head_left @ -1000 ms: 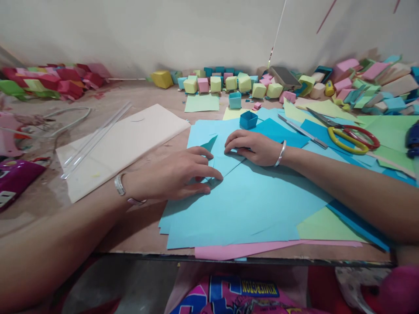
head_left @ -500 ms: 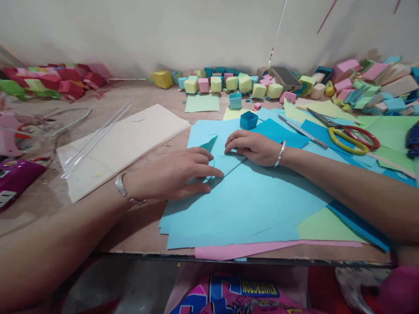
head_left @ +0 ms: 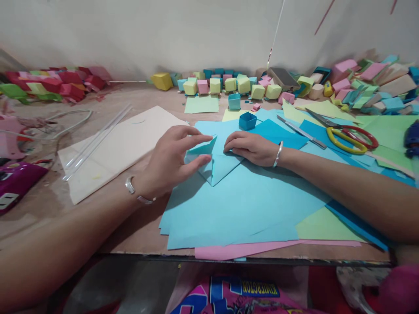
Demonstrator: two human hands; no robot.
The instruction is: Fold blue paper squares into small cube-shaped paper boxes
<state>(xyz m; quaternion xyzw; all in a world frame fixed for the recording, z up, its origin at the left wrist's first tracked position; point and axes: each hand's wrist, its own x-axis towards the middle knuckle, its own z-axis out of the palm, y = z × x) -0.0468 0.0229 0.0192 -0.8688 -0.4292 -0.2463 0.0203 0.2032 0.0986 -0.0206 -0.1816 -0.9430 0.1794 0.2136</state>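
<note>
A light blue folded paper [head_left: 224, 165] lies on a stack of larger light blue sheets [head_left: 235, 213], its point toward me and one flap standing up on its left side. My left hand [head_left: 173, 159] is at that flap, thumb and fingers apart, fingertips close to the flap's edge; whether they touch it I cannot tell. My right hand [head_left: 250, 148] rests on the paper's right part, fingers bent together and pressing it down, the tips partly hidden. Just beyond stand a dark blue paper box [head_left: 248, 121] and a lighter blue paper box [head_left: 234, 101].
Scissors [head_left: 347, 139] and a slim metal cutter [head_left: 301, 132] lie on sheets at the right. A cream sheet [head_left: 114, 157] with clear plastic strips [head_left: 94, 144] is at the left, beside a purple tool [head_left: 19, 185]. Several small paper boxes [head_left: 215, 86] line the wall.
My left hand has lifted off the folded paper's front, moved up and left, and spread its thumb from the fingers. My right hand stays in place on the paper.
</note>
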